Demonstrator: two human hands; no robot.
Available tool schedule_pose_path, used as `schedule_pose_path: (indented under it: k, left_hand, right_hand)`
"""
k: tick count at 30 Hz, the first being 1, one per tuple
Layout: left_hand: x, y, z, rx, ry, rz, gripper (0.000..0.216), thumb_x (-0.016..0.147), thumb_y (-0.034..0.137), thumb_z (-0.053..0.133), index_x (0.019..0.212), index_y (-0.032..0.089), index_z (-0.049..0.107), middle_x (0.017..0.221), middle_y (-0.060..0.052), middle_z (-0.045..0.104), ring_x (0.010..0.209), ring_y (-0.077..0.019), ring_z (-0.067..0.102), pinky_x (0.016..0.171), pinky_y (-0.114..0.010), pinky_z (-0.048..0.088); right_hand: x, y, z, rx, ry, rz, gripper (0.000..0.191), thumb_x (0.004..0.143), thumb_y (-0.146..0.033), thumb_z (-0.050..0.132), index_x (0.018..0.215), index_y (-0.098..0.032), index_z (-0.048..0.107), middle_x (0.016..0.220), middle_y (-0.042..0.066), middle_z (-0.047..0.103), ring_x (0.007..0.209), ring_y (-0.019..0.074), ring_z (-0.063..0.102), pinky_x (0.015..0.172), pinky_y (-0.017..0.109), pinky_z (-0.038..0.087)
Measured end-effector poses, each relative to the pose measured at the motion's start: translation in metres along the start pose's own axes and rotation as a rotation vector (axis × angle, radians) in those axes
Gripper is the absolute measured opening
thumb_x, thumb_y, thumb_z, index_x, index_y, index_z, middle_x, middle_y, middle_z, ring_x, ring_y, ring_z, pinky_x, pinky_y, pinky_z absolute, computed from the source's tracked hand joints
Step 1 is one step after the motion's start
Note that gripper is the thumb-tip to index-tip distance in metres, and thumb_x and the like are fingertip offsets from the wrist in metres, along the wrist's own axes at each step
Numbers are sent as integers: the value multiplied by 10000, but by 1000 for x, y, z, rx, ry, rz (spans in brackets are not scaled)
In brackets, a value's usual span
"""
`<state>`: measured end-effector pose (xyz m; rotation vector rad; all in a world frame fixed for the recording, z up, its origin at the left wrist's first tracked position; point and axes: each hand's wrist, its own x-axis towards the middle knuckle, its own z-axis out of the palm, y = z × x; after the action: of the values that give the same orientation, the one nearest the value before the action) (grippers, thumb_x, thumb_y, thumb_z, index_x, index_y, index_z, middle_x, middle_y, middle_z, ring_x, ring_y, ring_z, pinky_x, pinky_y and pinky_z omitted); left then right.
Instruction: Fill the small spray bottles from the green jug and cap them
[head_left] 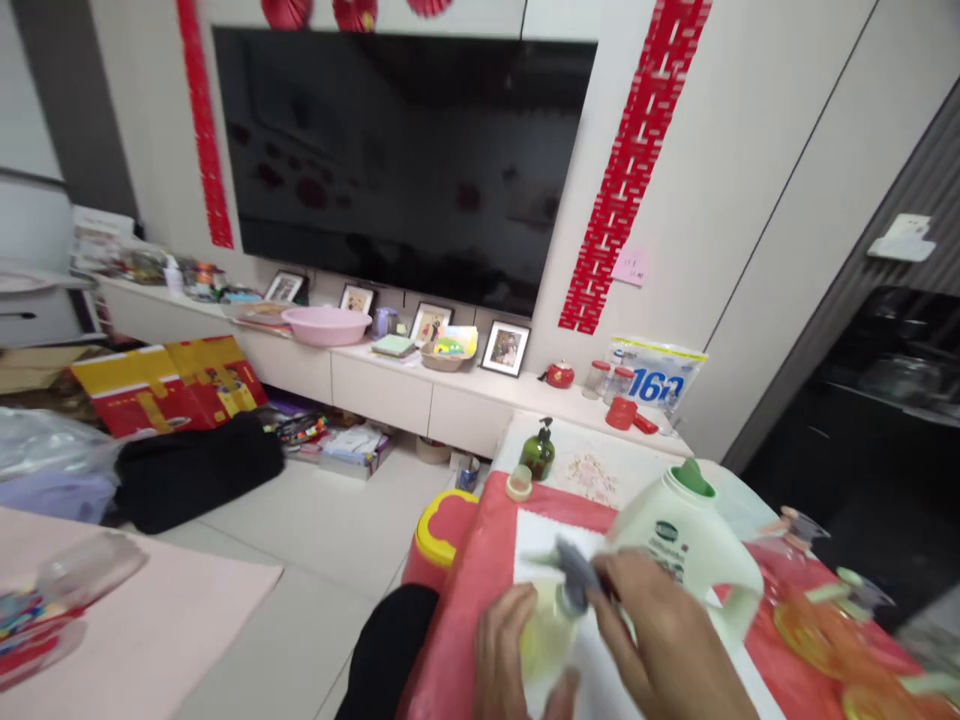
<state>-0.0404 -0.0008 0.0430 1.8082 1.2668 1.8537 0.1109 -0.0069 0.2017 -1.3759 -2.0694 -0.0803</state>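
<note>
My left hand (504, 640) is wrapped round a clear bottle (546, 640) of pale yellow liquid, which stands tilted over a white sheet (531, 540). At its neck, my right hand (664, 625) grips the grey pump head (576, 568), whose nozzle is blurred by motion. Just behind my right hand stands a large pale green jug (651, 515) with a green spout at its mouth. A small pale cap (519, 483) and a dark green pump bottle (538, 452) are beyond the bottle. Part of the bottle is hidden by my fingers.
Several pump bottles, one with orange liquid (814, 635), line the right of the red-covered table (461, 640). A red and yellow stool (444, 530) stands left of it. Behind, a low cabinet (394, 385) carries a pink basin (327, 325) and picture frames.
</note>
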Motion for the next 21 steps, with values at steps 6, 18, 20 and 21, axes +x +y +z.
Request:
schedule_pose_path:
  k: [6,18,20,21]
  left_hand:
    - [-18,-9,-3,313,-118,207,378,926,94,479,1284,181,561,1203,-134,690,1114,-253,667,909,-433,576]
    - [-32,-22,6,315,-162,202,375,899,23,417,1191,175,598,1105,-124,691,1048,-238,683,885,-433,600]
    - [-34,-23,7,298,-161,195,373,904,21,404,1172,180,609,1101,-123,690,1049,-237,680,884,-431,601]
    - [-34,-23,8,292,-162,193,370,906,19,400,1162,179,614,1100,-122,690,1047,-236,679,883,-428,601]
  right_hand:
    - [103,7,-21,-510,-206,296,174,970,-241,474,1019,-179,629,977,108,704,892,259,672,706,331,418]
    - [197,60,53,-623,-290,625,328,975,-252,571,1243,-70,621,1220,195,679,1144,269,658,932,396,513]
    - [201,70,62,-619,-316,665,356,970,-358,611,1239,-125,629,1230,132,671,1109,236,657,945,431,540]
    - [203,75,66,-616,-329,680,366,962,-389,625,1233,-143,631,1236,114,663,1093,226,655,942,442,551]
